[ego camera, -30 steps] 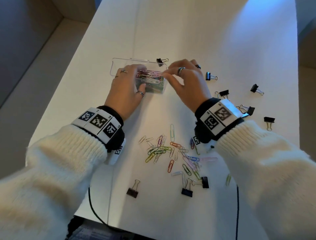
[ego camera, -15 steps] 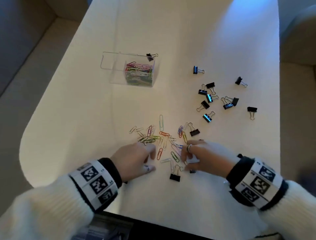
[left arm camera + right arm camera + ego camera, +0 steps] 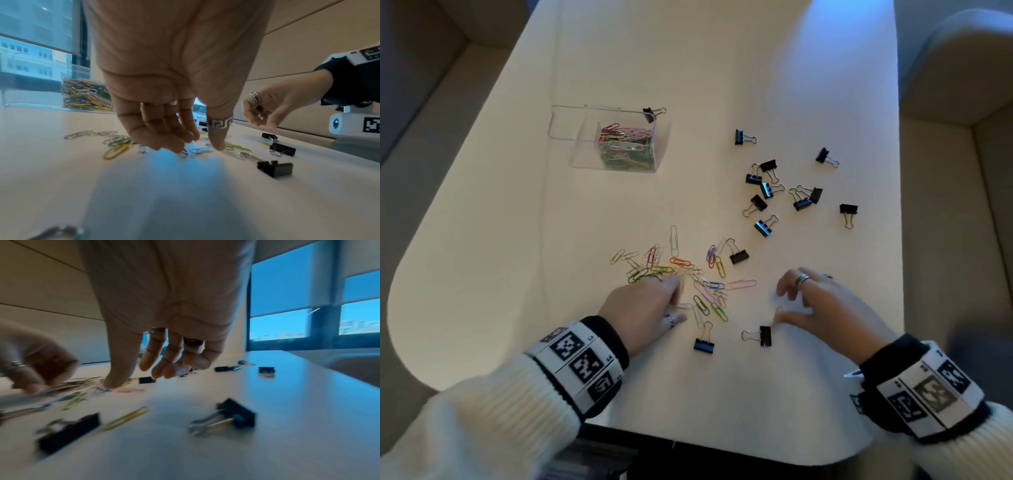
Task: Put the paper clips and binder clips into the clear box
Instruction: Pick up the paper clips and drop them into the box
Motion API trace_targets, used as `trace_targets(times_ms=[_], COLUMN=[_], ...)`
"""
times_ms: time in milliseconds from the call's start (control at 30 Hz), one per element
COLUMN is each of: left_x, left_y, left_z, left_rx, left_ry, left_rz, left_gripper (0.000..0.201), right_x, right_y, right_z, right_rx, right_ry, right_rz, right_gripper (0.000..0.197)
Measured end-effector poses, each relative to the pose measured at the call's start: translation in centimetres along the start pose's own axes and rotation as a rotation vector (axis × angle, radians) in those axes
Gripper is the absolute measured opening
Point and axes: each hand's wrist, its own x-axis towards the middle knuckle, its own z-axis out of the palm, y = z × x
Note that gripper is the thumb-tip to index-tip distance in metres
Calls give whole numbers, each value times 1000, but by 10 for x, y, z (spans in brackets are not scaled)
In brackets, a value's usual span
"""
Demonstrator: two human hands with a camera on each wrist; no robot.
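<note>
The clear box (image 3: 582, 150) stands at the far left, part full of coloured paper clips (image 3: 625, 144), with one binder clip (image 3: 650, 113) on its rim. A loose pile of paper clips (image 3: 690, 274) lies near the front. My left hand (image 3: 681, 305) reaches down on the pile, its fingertips (image 3: 180, 148) and thumb touching the table on either side of a pale clip (image 3: 200, 150) without gripping it. My right hand (image 3: 782, 306) hovers to the right with fingers spread and empty, thumb beside a yellow-green clip (image 3: 778, 311). Two binder clips (image 3: 704, 343) (image 3: 764, 335) lie nearest me.
Several black binder clips (image 3: 767, 200) are scattered over the right half of the white table (image 3: 619, 394), one (image 3: 848, 209) close to its right edge. A beige seat runs along the left and right sides. Windows (image 3: 287, 305) stand behind the table.
Both hands came back from the clear box to the near pile. Since then the right hand has shifted right and spread its fingers; the left hand stays on the clips.
</note>
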Motion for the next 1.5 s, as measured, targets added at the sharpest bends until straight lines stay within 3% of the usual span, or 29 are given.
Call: trace_targets(times_ms=[100, 167, 267, 367, 500, 633, 800, 933, 1100, 1200, 1267, 1367, 1500], left_x=[0, 6, 17, 22, 14, 10, 26, 23, 25, 32, 38, 47, 48], left_y=[-9, -15, -15, -8, -18, -26, -1, -12, -8, -3, -3, 0, -3], left_z=[-7, -10, -8, -10, -22, -24, -16, -21, -13, -15, -20, -25, -30], left_rx=[44, 58, -44, -66, -11, -45, -210, -195, -293, -342, -273, -181, -260], left_ry=[48, 11, -25, 31, 72, -7, 37, 156, 93, 170, 196, 93, 30], left_rz=[-68, -140, -157, -173, -295, -408, -272, -328, -261, -194, -170, -111, -47], left_gripper=[43, 49, 43, 40, 63, 84, 70, 67, 55, 45, 48, 46, 38], right_x=[-2, 2, 17, 35, 39, 39, 58, 56, 54, 51, 48, 50, 59], right_y=[16, 16, 9, -1, -2, -5, -31, -34, -43, -44, -45, -58, -71], right_z=[-7, -6, 2, 7, 4, 6, 11, 7, 14, 14, 15, 20, 19], right_rx=[-97, -173, -205, -134, -110, -90, 12, 28, 35, 59, 79, 183, 273], right_ry=[-5, -46, -60, -33, 48, -57, 10, 91, -12, -35, -39, -56, -51], right_rz=[38, 47, 50, 56, 10, 58, -14, -6, 16, 63, 100, 84, 22], right_gripper=[44, 52, 56, 59, 61, 61, 67, 70, 68, 69, 69, 65, 55])
